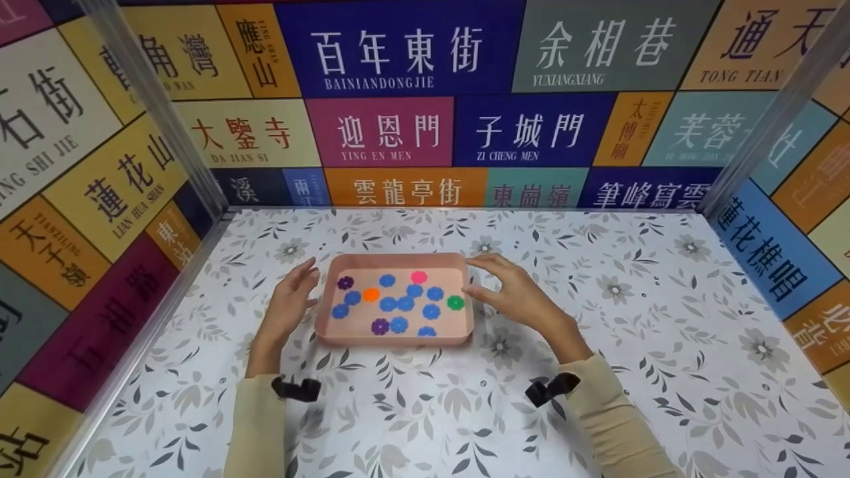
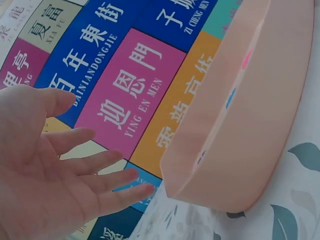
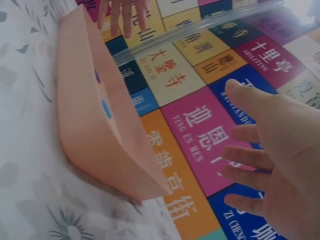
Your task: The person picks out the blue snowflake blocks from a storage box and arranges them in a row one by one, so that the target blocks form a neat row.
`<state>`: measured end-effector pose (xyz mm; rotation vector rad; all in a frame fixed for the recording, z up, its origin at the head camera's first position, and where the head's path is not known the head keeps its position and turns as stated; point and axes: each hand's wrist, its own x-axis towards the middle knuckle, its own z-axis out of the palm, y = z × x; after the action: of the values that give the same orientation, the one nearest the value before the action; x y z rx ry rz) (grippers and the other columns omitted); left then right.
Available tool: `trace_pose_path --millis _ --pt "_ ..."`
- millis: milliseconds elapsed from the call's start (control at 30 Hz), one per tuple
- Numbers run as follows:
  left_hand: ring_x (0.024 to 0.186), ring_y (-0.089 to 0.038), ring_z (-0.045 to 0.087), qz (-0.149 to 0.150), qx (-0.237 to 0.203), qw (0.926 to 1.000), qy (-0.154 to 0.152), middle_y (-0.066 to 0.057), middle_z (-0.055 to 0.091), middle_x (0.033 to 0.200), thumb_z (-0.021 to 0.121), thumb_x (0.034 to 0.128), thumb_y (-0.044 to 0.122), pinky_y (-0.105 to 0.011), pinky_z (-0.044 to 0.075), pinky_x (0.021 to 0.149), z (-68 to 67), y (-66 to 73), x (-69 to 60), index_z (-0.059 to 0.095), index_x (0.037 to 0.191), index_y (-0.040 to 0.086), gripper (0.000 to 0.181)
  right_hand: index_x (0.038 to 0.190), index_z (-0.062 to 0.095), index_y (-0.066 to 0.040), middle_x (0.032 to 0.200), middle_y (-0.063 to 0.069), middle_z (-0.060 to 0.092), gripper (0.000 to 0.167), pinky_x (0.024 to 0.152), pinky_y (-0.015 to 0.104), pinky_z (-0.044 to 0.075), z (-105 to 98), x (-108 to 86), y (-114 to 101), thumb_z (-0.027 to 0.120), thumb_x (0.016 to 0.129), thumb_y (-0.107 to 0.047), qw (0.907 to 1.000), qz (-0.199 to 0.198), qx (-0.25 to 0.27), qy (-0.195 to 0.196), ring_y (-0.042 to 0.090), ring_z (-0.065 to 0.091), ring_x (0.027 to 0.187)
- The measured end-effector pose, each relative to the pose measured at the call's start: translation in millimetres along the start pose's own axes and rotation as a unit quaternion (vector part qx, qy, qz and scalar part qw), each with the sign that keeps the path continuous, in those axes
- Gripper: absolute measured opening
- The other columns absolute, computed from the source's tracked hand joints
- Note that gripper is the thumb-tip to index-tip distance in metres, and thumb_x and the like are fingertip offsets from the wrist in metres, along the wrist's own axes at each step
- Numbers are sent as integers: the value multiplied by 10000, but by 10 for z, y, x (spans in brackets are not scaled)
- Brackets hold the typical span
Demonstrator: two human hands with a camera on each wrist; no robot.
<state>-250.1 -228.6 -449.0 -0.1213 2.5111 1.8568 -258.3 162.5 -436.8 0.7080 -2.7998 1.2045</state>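
A shallow pink tray (image 1: 396, 340) lies on the patterned tabletop, seen whole in the head view. Small flower-shaped discs are spread over its floor: several blue discs (image 1: 431, 311), two purple discs (image 1: 380, 326), an orange disc (image 1: 370, 295), a pink disc (image 1: 419, 277) and a green disc (image 1: 455, 303). To the tray's left my left hand (image 1: 289, 299) is held with fingers extended, apart from the wall in the left wrist view. My right hand (image 1: 514, 292) is by the right end, fingers spread and holding nothing. Both wrist views show the tray mostly from outside, its floor largely hidden.
White cloth with grey leaves and flowers covers the tabletop (image 1: 425, 411). Panels with large coloured sign lettering (image 1: 398, 53) stand at the back and both sides. Clear corner strips (image 1: 153, 106) run up the panel joints. Each wrist carries a black strap mount (image 1: 297, 390).
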Motion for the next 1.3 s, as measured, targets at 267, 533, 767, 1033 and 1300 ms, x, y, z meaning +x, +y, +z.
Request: trace_pose_path --millis 267,533,767,1033,1300 --pt "1355 -411 507 -436 -76 9990 -106 -261 425 1535 433 1074 281 -421 564 990 11 -137 -26 322 1560 53 548 1404 591 -163 1434 92 581 563 1138 544 424 164 114 46 729 904 -383 9978 -37 322 -577 325 488 1391" --pt "975 -274 713 -739 436 9956 -383 -308 556 1383 486 1051 256 -296 607 709 -36 -261 -33 355 1539 25 556 1427 559 -130 1417 126 585 587 1064 537 484 289 223 -21 765 892 -257 9898 -266 688 -1222 346 565 1271" --pt "1145 -315 675 -839 206 9935 -740 -222 486 1506 507 1029 150 -363 632 775 -84 -448 -31 403 1534 109 517 1393 598 -114 1351 167 595 547 1033 539 513 370 333 -42 773 876 -151 9777 -298 633 -1982 386 601 1203" --pt "1154 -276 659 -805 -94 9934 -807 -206 475 1519 549 1009 111 -361 628 812 -128 -585 -18 426 1526 154 534 1389 603 -103 1285 142 643 539 970 436 557 466 415 -63 760 874 -91 9638 -567 242 -2594 322 641 1135" --pt "1201 -275 639 -908 -200 9928 -756 -169 471 1537 537 1025 133 -362 619 854 -115 -609 -16 437 1522 189 510 1267 697 -85 1165 125 672 408 894 299 585 563 447 -49 720 867 -7 9552 -691 -157 -2872 242 678 1046"
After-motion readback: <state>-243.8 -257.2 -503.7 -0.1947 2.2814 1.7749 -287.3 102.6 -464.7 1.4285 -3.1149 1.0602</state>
